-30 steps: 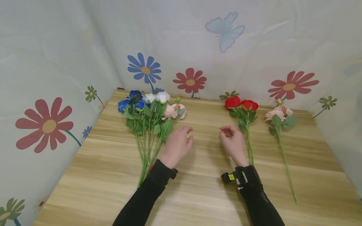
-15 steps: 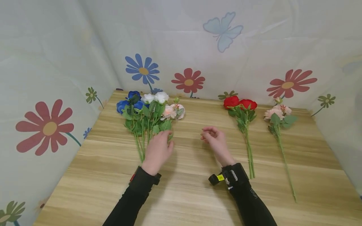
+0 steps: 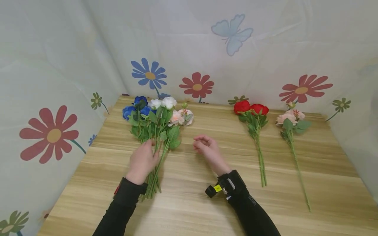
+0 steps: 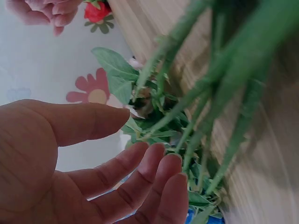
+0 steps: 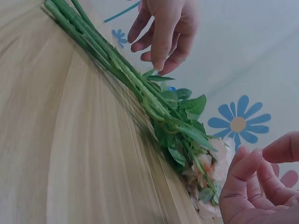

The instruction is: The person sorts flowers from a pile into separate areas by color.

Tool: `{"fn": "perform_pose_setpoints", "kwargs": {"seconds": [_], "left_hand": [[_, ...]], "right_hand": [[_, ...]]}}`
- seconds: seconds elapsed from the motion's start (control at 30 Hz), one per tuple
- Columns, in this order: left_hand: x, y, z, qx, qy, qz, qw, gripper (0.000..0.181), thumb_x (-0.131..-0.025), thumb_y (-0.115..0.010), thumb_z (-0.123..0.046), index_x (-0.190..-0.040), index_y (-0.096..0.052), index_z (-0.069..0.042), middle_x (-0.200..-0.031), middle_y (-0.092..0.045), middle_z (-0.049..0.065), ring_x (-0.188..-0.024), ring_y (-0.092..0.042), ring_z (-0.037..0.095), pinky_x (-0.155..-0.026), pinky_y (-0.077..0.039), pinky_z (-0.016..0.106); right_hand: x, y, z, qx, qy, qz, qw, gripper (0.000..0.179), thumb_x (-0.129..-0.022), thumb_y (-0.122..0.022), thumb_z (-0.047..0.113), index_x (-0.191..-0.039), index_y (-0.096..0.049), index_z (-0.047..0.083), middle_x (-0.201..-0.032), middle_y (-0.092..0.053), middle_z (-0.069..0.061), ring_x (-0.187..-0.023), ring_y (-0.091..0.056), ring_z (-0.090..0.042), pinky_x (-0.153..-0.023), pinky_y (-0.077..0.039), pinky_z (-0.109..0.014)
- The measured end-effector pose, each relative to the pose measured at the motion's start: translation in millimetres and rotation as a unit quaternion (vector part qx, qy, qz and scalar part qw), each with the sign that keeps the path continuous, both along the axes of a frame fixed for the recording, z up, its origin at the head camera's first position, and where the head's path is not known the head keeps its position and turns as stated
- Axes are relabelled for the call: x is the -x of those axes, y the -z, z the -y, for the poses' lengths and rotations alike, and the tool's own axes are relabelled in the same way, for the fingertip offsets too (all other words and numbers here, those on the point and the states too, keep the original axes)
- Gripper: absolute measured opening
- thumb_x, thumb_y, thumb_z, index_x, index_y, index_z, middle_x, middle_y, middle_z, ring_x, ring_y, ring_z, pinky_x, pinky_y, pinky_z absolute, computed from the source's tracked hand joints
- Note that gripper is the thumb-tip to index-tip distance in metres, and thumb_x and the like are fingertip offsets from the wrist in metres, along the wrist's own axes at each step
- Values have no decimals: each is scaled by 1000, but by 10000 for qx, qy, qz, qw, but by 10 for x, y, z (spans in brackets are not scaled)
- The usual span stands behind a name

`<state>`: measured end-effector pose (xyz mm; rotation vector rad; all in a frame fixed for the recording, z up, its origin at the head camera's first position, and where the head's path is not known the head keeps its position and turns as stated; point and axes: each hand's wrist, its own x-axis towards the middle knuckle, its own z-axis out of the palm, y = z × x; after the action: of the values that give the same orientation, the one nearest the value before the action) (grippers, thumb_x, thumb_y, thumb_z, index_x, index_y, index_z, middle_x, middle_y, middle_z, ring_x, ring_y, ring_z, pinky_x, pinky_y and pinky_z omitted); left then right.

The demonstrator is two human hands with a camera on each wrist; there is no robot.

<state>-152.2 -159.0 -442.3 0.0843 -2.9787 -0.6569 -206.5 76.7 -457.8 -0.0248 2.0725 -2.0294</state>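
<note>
Artificial flowers lie in a bunch on the left of the wooden table: blue flowers [image 3: 128,112], white flowers [image 3: 169,103] and pale pink flowers [image 3: 176,118]. Their green stems [image 3: 157,170] run together toward the front. Over these stems hovers my left hand [image 3: 142,162], its fingers slightly bent and, in the left wrist view, apart from the stems [image 4: 201,93] with nothing between thumb and fingers. To the right of the bunch my right hand [image 3: 210,154] hangs above the table. Its fingers are loosely curled, the thumb near the index finger, and it holds nothing.
Two red flowers [image 3: 242,107] on long stems lie right of centre on the table [image 3: 189,209]. A single pink stem [image 3: 287,118] lies farther right. White cloth [image 3: 189,36] printed with flowers and a butterfly stands behind and beside the table.
My left hand has moved left and nearer, from beside the pink flowers to over the bunch's stems. My right hand has moved left, away from the red flowers. The flowers have not visibly moved.
</note>
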Motion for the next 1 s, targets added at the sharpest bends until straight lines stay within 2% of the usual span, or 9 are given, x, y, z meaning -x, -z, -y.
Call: {"fn": "perform_pose_setpoints", "kwargs": {"seconds": [0.1,0.23,0.4,0.47,0.53,0.6,0.67,0.87,1.0], "left_hand": [[-7,30,62,1,46,146,9999,29,-95,-66,-19,-115,-66,2,-101,-71,21,-74,-65,31,-61,-53,42],[-5,60,101,38,132,372,9992,24,-95,-65,-18,-108,-69,2,-98,-70,20,-67,-60,25,-56,-49,37],[6,87,110,58,188,542,9983,17,-94,-66,-17,-95,-68,0,-88,-68,15,-62,-57,22,-52,-45,32],[12,99,109,13,200,603,9980,18,-94,-66,-16,-81,-63,-4,-75,-61,10,-58,-52,20,-50,-39,30],[19,117,108,-57,244,675,9974,30,-95,-64,-15,-67,-53,-10,-63,-48,3,-53,-42,17,-48,-31,27],[25,131,108,-104,290,736,9968,40,-94,-62,-14,-60,-43,-14,-58,-36,-1,-50,-35,15,-48,-25,26],[30,141,108,-140,334,783,9963,45,-94,-61,-13,-57,-36,-16,-57,-29,-2,-49,-30,14,-48,-21,26],[32,137,122,-243,375,784,9959,44,-96,-63,-15,-61,-37,-16,-58,-29,-3,-50,-31,14,-50,-22,26],[40,134,142,-553,451,753,9946,33,-97,-64,-17,-67,-50,-13,-57,-36,-2,-50,-35,14,-50,-26,25]], "right_hand": [[-16,3,59,99,-67,-29,9999,29,-97,-58,3,-122,-57,-11,-92,-69,-6,-79,-63,-8,-73,-53,-21],[-33,17,105,193,-178,-80,9996,28,-97,-56,1,-121,-56,-13,-91,-68,-5,-78,-63,-8,-74,-53,-22],[-60,15,133,260,-317,-58,9991,29,-97,-54,0,-123,-54,-14,-97,-68,-11,-82,-63,-11,-76,-54,-22],[-67,13,138,280,-343,-50,9990,29,-97,-54,0,-123,-54,-14,-97,-69,-12,-82,-63,-11,-75,-54,-21],[-70,14,143,312,-360,-25,9989,29,-97,-54,0,-123,-54,-14,-96,-68,-11,-81,-63,-11,-74,-54,-20],[-74,13,148,302,-393,-8,9988,29,-97,-54,0,-122,-54,-14,-95,-68,-9,-80,-63,-10,-73,-53,-20],[-76,11,151,289,-421,11,9987,29,-97,-55,0,-122,-55,-13,-93,-67,-9,-79,-62,-9,-72,-53,-19],[-77,5,151,265,-460,20,9986,27,-97,-54,1,-121,-56,-12,-96,-68,-11,-80,-63,-9,-73,-54,-20],[-72,2,143,323,-442,33,9985,27,-98,-54,1,-122,-55,-12,-98,-68,-14,-81,-63,-10,-73,-54,-21]]}}
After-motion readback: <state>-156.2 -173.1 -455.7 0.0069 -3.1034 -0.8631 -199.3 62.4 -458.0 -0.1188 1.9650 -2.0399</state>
